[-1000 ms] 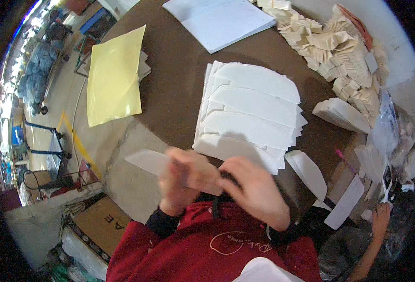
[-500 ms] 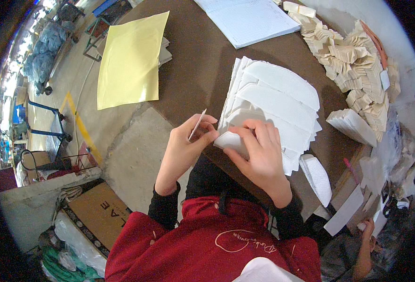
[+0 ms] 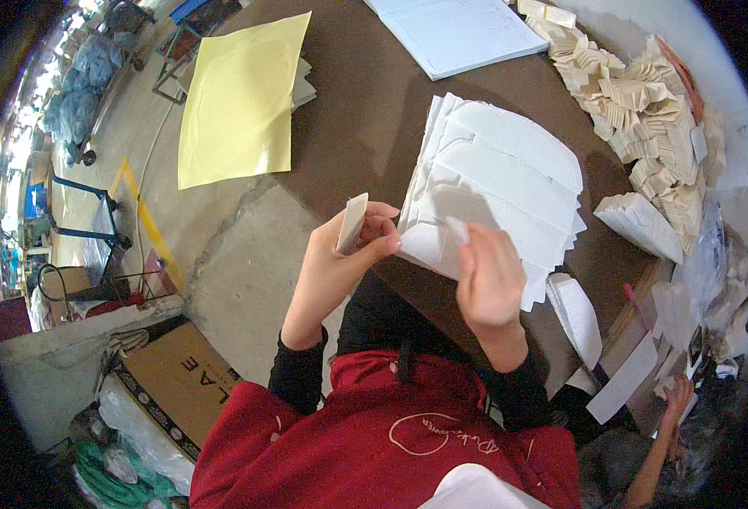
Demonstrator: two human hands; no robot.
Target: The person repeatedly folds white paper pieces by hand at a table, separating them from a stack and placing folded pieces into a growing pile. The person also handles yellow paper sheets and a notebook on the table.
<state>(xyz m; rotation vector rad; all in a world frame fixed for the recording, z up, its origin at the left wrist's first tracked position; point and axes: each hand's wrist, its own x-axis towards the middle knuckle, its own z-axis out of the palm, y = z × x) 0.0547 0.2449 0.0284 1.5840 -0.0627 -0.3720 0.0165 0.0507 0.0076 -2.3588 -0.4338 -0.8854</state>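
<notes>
In the head view we look down on a brown desk (image 3: pixel 348 110), with our two hands at its near edge. Our left hand (image 3: pixel 325 270) has its fingers clamped on a narrow pale strip (image 3: pixel 354 219), which stands up between them, tilted. The thumb tip of that hand is at the near left corner of a broad stack of white pieces (image 3: pixel 501 191); we cannot tell whether it presses on it.

Our right hand (image 3: pixel 493 280) is over the near side of the stack, blurred. A small white piece (image 3: pixel 457 229) shows at its fingertips, but we cannot tell whether the fingers are clamped on it. The stack lies on the desk in overlapping, stepped rows with rounded edges.

To the right of the stack we see a smaller white bundle (image 3: pixel 574 316) and a fanned white bundle (image 3: pixel 641 225). Beyond them runs a heap of cream folded pieces (image 3: pixel 641 106). A ruled notebook (image 3: pixel 463 36) lies at the far side, and a yellow sheet (image 3: pixel 242 106) is at the left, reaching past the desk edge. At the lower right, near a long white strip (image 3: pixel 622 388), we see a co-worker's hand (image 3: pixel 678 400).
</notes>
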